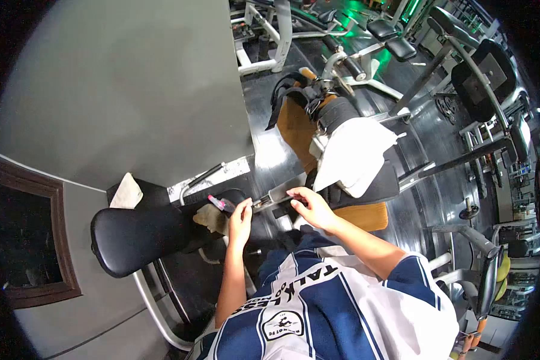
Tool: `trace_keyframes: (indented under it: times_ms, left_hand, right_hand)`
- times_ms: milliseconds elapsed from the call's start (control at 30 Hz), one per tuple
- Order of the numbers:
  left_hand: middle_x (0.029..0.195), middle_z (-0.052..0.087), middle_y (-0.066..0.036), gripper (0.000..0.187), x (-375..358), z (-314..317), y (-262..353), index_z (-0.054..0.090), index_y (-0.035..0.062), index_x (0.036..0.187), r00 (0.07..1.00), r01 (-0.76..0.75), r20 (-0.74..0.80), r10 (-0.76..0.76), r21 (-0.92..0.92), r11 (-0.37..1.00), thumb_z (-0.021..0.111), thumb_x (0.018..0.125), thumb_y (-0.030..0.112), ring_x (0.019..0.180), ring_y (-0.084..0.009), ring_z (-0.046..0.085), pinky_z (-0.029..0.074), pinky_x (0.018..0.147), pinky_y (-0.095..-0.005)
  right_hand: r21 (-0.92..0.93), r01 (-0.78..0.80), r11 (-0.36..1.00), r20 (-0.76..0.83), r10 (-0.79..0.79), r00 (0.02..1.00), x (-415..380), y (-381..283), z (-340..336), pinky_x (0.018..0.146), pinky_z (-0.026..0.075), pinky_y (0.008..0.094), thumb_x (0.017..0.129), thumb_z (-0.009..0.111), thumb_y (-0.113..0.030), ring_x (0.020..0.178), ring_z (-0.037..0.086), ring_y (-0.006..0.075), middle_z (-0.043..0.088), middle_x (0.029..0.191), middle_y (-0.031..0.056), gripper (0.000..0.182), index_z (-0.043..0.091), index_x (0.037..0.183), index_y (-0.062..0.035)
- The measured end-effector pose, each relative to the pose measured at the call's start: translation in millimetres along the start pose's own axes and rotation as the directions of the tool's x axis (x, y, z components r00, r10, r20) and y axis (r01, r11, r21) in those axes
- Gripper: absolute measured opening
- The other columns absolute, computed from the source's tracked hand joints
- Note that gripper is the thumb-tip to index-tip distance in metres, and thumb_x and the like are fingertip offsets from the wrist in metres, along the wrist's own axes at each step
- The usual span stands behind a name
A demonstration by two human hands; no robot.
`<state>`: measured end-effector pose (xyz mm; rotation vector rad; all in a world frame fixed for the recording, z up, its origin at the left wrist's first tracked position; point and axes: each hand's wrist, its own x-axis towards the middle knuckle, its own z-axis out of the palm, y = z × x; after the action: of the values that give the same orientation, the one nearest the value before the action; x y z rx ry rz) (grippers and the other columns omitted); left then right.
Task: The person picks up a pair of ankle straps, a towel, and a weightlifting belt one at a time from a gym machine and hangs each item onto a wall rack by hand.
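My left hand (240,223) is at the centre, fingers pressed together with the tips at the left end of a small silver metal part (261,202); what they pinch is too small to name. My right hand (314,210) sits to its right, thumb and forefinger apart, fingertips beside a grey cylinder (279,192). Whether they touch it is unclear. Left of my left hand lie a bottle with a pink cap (215,201) and a crumpled tan cloth (209,218).
A black padded seat (135,237) is at the left, a pale cloth (127,193) behind it. A white towel (357,153) drapes over a black pad beyond my right hand. Black straps (294,93) and gym machines stand farther back. A grey wall (126,90) rises at upper left.
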<state>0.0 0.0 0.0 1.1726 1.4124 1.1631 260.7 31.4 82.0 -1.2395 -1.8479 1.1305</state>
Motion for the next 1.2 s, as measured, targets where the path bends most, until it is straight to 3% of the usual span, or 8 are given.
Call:
trace_keyframes:
  times_ms: [67,300,567,667,800,967,1100,1200]
  left_hand:
    - [0.12,0.068,-0.009,0.031,13,-4,-8,0.061,-0.0012,0.128,0.999,-0.052,0.009,0.052,0.014,0.999,0.053,0.104,0.017,0.111,-0.0158,0.062,0.047,0.099,-0.0292]
    - [0.116,0.068,-0.009,0.031,-76,69,32,0.062,-0.0009,0.126,0.985,0.156,-0.058,-0.16,-0.075,0.985,0.052,0.105,0.019,0.104,-0.0158,0.062,0.047,0.096,-0.0305]
    - [0.115,0.069,-0.009,0.03,-79,166,125,0.063,-0.0027,0.123,0.995,0.009,-0.097,-0.024,-0.147,0.989,0.053,0.104,0.018,0.106,-0.0164,0.063,0.048,0.096,-0.0299]
    - [0.107,0.071,-0.012,0.025,-71,199,153,0.067,-0.0029,0.114,0.984,-0.141,-0.115,0.134,-0.05,0.989,0.053,0.103,0.015,0.099,-0.018,0.066,0.05,0.091,-0.0308]
    - [0.101,0.07,-0.013,0.018,-59,239,206,0.069,-0.0004,0.106,0.916,-0.401,0.071,0.396,0.102,0.91,0.056,0.095,0.007,0.095,-0.0242,0.068,0.051,0.086,-0.0329]
    - [0.109,0.069,-0.015,0.02,-33,265,225,0.068,0.0018,0.11,0.781,-0.571,0.341,0.523,0.05,0.819,0.06,0.091,0.004,0.102,-0.0305,0.066,0.049,0.091,-0.0372]
    - [0.115,0.067,-0.014,0.023,-30,275,236,0.068,0.0027,0.11,0.741,-0.615,0.412,0.531,0.098,0.782,0.061,0.088,0.004,0.11,-0.0316,0.061,0.044,0.099,-0.0401]
    - [0.119,0.064,-0.012,0.021,-40,296,223,0.069,0.0071,0.108,0.771,-0.629,0.296,0.563,0.218,0.747,0.064,0.088,0.009,0.116,-0.0327,0.057,0.043,0.1,-0.0429]
  right_hand:
    - [-0.046,0.078,0.996,-0.02,-0.08,0.997,18,-8,-10,0.081,0.052,0.0339,0.094,0.061,-0.016,0.1,0.065,0.0254,0.065,0.112,0.0136,0.031,0.062,0.122,-0.0039]
    - [0.086,0.184,0.979,0.14,-0.194,0.971,-30,-44,-75,0.085,0.052,0.0349,0.095,0.059,-0.014,0.093,0.066,0.0244,0.067,0.105,0.0142,0.025,0.065,0.116,-0.0008]
    - [0.08,0.288,0.954,0.296,-0.299,0.907,-49,-55,-155,0.087,0.052,0.0409,0.091,0.063,-0.014,0.098,0.066,0.031,0.068,0.103,0.0131,0.022,0.067,0.109,-0.0023]
    - [0.015,0.373,0.928,0.239,-0.365,0.9,-56,-51,-190,0.086,0.051,0.0417,0.09,0.063,-0.014,0.096,0.066,0.0317,0.069,0.101,0.0117,0.021,0.068,0.108,-0.0041]
    - [-0.166,0.381,0.91,0.118,-0.365,0.924,-77,-52,-227,0.087,0.05,0.0426,0.092,0.062,-0.019,0.096,0.065,0.0309,0.068,0.098,0.0109,0.019,0.068,0.106,-0.0075]
    - [-0.204,0.121,0.972,-0.235,-0.169,0.957,-133,-45,-248,0.088,0.049,0.0419,0.092,0.062,-0.014,0.097,0.064,0.0315,0.068,0.1,0.0112,0.016,0.068,0.103,-0.0054]
    - [-0.295,0.095,0.951,-0.174,-0.151,0.973,-155,-26,-269,0.09,0.047,0.041,0.092,0.063,-0.015,0.101,0.063,0.0307,0.068,0.105,0.0107,0.017,0.069,0.105,-0.0074]
    - [-0.344,0.124,0.931,-0.165,-0.19,0.968,-147,-28,-295,0.09,0.046,0.0404,0.092,0.062,-0.016,0.102,0.062,0.0291,0.068,0.107,0.009,0.017,0.068,0.107,-0.0078]
